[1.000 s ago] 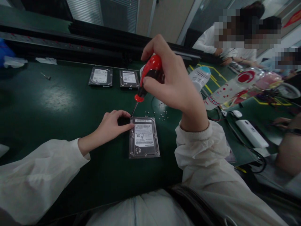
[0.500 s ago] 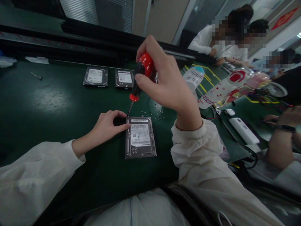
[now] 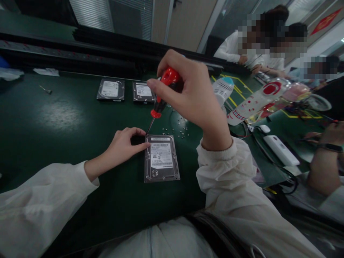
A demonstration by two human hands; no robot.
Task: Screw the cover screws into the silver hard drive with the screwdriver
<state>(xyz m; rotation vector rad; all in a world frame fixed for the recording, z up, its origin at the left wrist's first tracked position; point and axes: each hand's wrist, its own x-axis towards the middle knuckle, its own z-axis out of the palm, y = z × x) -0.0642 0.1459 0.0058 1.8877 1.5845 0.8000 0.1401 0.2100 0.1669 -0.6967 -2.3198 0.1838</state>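
A hard drive (image 3: pixel 161 172) with a white label lies flat in front of me. My left hand (image 3: pixel 124 146) holds its upper left edge, the thumb on the drive's top and the fingertips at the corner. In my right hand (image 3: pixel 192 91) is a red and black screwdriver (image 3: pixel 158 104), gripped by its handle. Its shaft slants down, and the tip meets the drive's upper left corner beside my left fingertips. Whether a screw sits under the tip cannot be made out. Several small loose screws (image 3: pixel 182 129) are scattered just beyond the drive.
Two more hard drives, one at left (image 3: pixel 110 89) and one partly behind my right hand (image 3: pixel 142 91), lie farther back on the green table (image 3: pixel 61 143). To the right are a small white fan (image 3: pixel 223 89), a bottle (image 3: pixel 248 107), a power strip (image 3: pixel 281 149) and cables. Other people sit at right.
My right hand has turned around the screwdriver handle, and its thumb now points out away from it. The handle has dipped slightly. The tip and my left hand stay at the drive's corner.
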